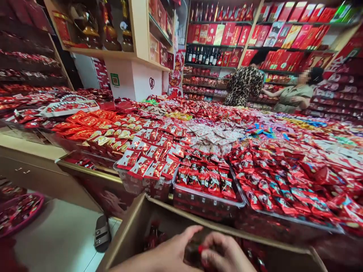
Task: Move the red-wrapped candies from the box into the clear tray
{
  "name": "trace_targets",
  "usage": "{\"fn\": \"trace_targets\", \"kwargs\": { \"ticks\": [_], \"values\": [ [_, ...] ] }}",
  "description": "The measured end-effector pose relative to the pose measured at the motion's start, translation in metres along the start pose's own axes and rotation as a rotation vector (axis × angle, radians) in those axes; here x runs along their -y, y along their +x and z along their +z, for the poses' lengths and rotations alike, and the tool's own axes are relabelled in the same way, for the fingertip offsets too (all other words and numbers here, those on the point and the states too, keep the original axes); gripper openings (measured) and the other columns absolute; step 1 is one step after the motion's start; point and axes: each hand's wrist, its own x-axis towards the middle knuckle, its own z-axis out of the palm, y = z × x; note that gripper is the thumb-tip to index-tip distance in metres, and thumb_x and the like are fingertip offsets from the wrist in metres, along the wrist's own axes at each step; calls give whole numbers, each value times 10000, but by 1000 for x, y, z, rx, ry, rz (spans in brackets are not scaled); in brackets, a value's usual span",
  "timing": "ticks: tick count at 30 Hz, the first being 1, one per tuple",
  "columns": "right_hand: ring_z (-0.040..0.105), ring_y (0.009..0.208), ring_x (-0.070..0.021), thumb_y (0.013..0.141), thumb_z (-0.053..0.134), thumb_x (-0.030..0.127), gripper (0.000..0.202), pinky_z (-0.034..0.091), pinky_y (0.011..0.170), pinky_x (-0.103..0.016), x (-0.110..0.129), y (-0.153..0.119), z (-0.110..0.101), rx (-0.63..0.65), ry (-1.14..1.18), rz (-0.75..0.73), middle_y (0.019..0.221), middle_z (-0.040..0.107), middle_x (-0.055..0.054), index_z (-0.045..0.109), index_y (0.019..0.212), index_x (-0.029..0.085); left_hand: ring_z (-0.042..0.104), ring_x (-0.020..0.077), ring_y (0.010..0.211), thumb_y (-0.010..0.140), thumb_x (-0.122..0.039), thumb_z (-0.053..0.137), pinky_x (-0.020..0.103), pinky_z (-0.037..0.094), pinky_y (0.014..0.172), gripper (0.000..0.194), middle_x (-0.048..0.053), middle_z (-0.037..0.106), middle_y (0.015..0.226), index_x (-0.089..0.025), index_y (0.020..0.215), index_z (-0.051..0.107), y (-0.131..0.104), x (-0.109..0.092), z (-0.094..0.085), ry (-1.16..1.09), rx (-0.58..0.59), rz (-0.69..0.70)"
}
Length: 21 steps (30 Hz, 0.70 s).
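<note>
My left hand (172,246) reaches over an open cardboard box (133,223), with its fingers curled round a small dark packet (191,252). My right hand (227,251) is closed against the same packet from the other side, with a bit of red showing at its fingertips. The packet looks like wrapped candy, though blur and fingers hide most of it. Inside the box, in shadow, lie red wrapped candies (155,236), and more show to the right of my right hand.
Clear plastic bins of candy (208,200) line the counter just beyond the box. A sandal (102,234) and a pink basket (39,200) are on the floor at left. Two people stand at the back right, one in a leopard-print top (245,85). Shelves hold bottles (204,56) and red boxes.
</note>
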Motion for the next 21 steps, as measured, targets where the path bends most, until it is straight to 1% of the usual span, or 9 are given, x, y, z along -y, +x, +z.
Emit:
{"fn": "trace_targets", "kwargs": {
  "ticks": [1,4,7,10,12,14,17,18,21],
  "values": [
    [470,487,-90,681,622,304,179,357,477,-214,2,-1,3,-7,101,44,522,555,34,577,619,142,498,210,1063,637,-162,665,306,421,849,771,91,490,1231,-197,1300,272,-1,-8,6,-116,27,11],
    [417,499,-75,681,631,350,225,337,483,-203,10,-3,10,-118,333,98,540,519,36,562,636,140,454,206,1106,684,-97,592,332,387,885,662,99,469,1245,-173,1275,303,-2,-18,14,-295,0,33],
    [319,429,-38,653,662,369,245,257,405,-169,15,-4,15,-219,537,185,522,464,67,549,642,152,495,198,1042,693,-109,589,343,395,853,669,107,530,1158,-156,1282,276,-2,-18,13,-363,-44,-24],
    [306,409,-27,660,662,368,239,263,398,-158,13,-5,16,-257,776,198,535,453,78,531,680,169,537,153,939,660,-85,587,302,404,816,647,59,580,1051,-166,1244,319,-3,-19,8,-404,-63,-13],
    [344,415,-34,673,653,371,237,281,405,-156,10,-5,14,-296,794,182,527,470,74,526,703,174,569,130,807,624,-58,550,267,434,712,571,28,610,934,-162,1164,396,-4,-21,6,-422,-84,-39],
    [378,419,-45,674,653,376,239,291,403,-153,9,-5,10,-368,734,168,509,490,69,526,723,179,571,121,636,608,-81,498,241,430,571,439,3,615,758,-153,1040,468,-4,-22,4,-478,-118,-155],
    [382,409,-49,673,651,383,244,301,392,-151,5,-5,5,-403,666,173,479,493,71,529,731,181,500,98,487,678,-220,465,219,398,483,158,-28,539,576,-155,819,499,-5,-22,1,-612,-198,-248],
    [381,403,-45,677,646,387,245,301,390,-149,3,-4,5,-390,648,177,472,496,71,528,725,178,444,80,441,727,-296,450,211,387,462,148,-44,492,530,-160,773,486,-4,-22,0,-641,-212,-240],
    [408,377,-38,681,640,396,256,303,379,-144,-2,-4,9,-336,571,157,458,504,66,528,700,166,279,46,378,796,-494,408,181,322,400,324,-80,402,506,-175,788,465,-3,-21,0,-567,-202,-210]
  ]
}}
